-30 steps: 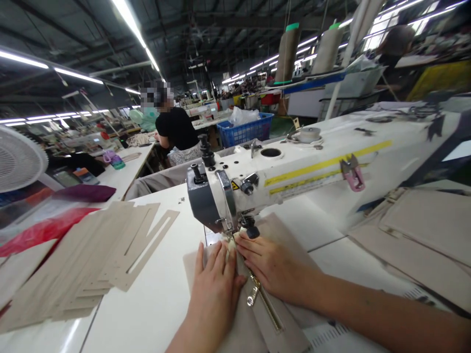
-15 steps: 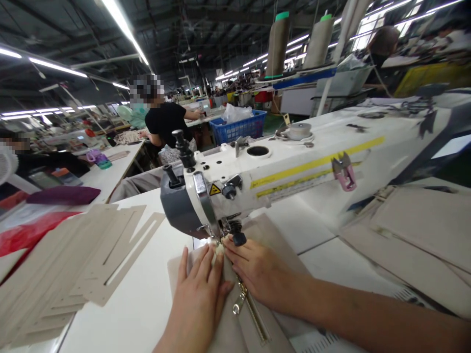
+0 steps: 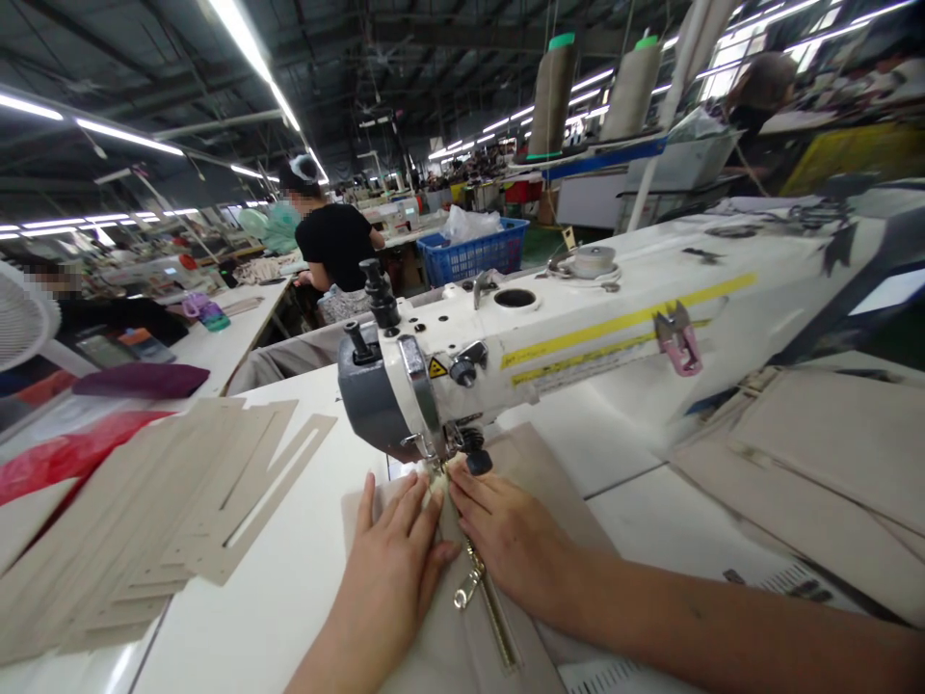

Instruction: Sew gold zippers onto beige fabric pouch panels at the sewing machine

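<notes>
Under the needle area of a white sewing machine lies beige fabric with a metal zipper and its silver puller. My left hand rests flat on the fabric left of the zipper, fingers spread, tips near the presser foot. On the right, my right hand presses the fabric beside the zipper, its fingers stretched forward and close together, tips right by the foot. The needle itself is too small to make out.
Beige slotted pieces are fanned out at the left. More beige panels lie at the right. Pink snips hang on the machine's arm. Beyond are a blue basket, thread cones and a person in black.
The view has shifted slightly, so the machine head appears farther right. Both hands remain on the fabric by the foot. The person beyond has turned and drawn an arm in.
</notes>
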Available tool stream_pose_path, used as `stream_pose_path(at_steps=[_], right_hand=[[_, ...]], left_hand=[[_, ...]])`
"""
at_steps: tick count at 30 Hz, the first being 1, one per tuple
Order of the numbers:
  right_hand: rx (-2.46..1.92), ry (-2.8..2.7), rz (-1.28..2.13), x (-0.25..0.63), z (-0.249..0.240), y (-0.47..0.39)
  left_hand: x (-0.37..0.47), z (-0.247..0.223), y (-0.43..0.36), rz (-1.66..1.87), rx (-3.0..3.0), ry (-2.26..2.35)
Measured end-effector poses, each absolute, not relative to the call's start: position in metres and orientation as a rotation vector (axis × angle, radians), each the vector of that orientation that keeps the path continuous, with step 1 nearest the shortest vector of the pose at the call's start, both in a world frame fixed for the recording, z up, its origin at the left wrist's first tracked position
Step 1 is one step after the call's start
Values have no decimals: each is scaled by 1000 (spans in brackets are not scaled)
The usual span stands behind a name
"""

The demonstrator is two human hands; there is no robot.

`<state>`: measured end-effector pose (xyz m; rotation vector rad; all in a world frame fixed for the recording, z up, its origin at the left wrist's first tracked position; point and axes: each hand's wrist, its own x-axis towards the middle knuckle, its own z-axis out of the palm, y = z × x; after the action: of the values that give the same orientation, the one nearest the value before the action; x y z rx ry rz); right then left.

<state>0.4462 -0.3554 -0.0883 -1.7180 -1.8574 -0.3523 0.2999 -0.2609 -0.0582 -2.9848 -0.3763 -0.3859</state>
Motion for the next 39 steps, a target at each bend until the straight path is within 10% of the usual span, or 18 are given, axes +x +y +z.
stream_pose_path(at_steps=[39], right_hand=[[-1673,-1974,-369,452,-87,-358]], left_hand=[[301,-57,-254,-356,-3119,-441]])
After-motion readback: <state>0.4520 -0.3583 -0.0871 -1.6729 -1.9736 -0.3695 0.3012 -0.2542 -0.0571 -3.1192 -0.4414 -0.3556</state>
